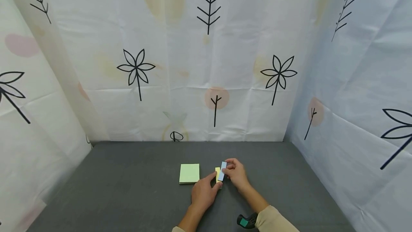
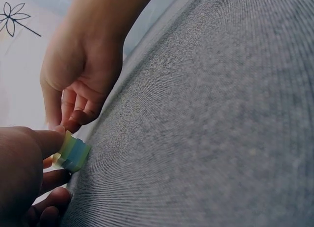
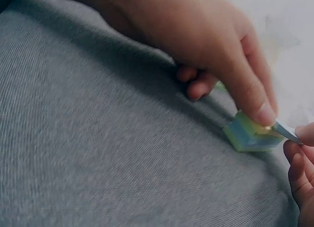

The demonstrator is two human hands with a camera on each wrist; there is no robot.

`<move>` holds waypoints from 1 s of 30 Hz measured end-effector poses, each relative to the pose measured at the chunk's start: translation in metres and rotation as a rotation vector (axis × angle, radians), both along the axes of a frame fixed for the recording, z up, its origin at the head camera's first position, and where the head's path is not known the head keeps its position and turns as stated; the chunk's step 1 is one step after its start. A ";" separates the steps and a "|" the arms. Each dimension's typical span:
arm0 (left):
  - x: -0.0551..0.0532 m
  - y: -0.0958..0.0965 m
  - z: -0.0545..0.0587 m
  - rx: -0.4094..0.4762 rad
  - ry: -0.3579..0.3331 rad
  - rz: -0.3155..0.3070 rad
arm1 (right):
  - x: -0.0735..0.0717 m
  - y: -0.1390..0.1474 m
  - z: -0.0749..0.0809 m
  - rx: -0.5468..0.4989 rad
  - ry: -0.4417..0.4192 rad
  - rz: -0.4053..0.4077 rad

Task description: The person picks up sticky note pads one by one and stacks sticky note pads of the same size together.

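Note:
A narrow block of sticky notes (image 2: 73,152), layered in yellow, blue and green, sits between the thumb and fingers of my left hand (image 1: 204,192). In the head view its yellow top (image 1: 217,173) shows between my two hands. My right hand (image 1: 237,174) pinches a slim light-blue sticky-note strip (image 1: 222,171) by its right side. The strip overlaps the yellow top and leans to the right of it. In the right wrist view the strip (image 3: 287,132) is seen nearly edge-on, running from my right thumb towards my left fingertips.
A square pale-green sticky-note pad (image 1: 189,173) lies on the dark grey table (image 1: 135,189), left of my hands. A black device with a green patch (image 1: 246,222) is beside the right sleeve. Patterned white cloth (image 1: 180,60) hangs behind the table and on both sides.

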State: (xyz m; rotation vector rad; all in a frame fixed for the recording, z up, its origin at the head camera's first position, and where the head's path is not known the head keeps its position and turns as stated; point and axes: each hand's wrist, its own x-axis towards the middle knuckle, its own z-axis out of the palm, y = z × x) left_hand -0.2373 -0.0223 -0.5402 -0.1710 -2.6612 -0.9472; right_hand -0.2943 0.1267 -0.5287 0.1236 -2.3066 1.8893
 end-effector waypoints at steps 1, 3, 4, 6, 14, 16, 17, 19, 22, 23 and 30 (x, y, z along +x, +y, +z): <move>0.000 0.000 0.000 0.002 0.001 -0.002 | 0.000 0.000 -0.001 0.005 0.004 0.003; 0.001 0.000 0.000 0.006 0.001 -0.005 | 0.000 -0.001 -0.002 0.019 0.017 0.013; 0.001 0.000 0.000 0.006 -0.001 -0.008 | 0.000 -0.001 -0.003 0.025 0.022 0.017; 0.000 -0.001 0.000 0.003 -0.006 -0.014 | 0.001 -0.001 -0.003 0.048 0.040 0.028; 0.001 -0.002 -0.001 -0.007 0.015 -0.045 | -0.001 -0.002 -0.003 0.155 0.077 0.046; 0.001 -0.002 -0.001 -0.002 0.017 -0.050 | -0.001 -0.001 -0.002 0.183 0.079 0.050; 0.001 -0.002 -0.001 0.000 0.018 -0.051 | -0.001 -0.001 -0.002 0.196 0.079 0.052; 0.000 -0.002 -0.002 0.003 0.019 -0.051 | -0.001 -0.001 -0.001 0.224 0.086 0.062; -0.001 -0.002 -0.003 0.010 0.023 -0.047 | -0.001 -0.001 -0.001 0.246 0.088 0.088; -0.001 -0.002 -0.003 0.013 0.024 -0.045 | -0.001 -0.001 -0.001 0.255 0.096 0.098; -0.001 -0.002 -0.004 0.026 0.025 -0.038 | -0.003 0.004 -0.009 0.265 0.184 0.195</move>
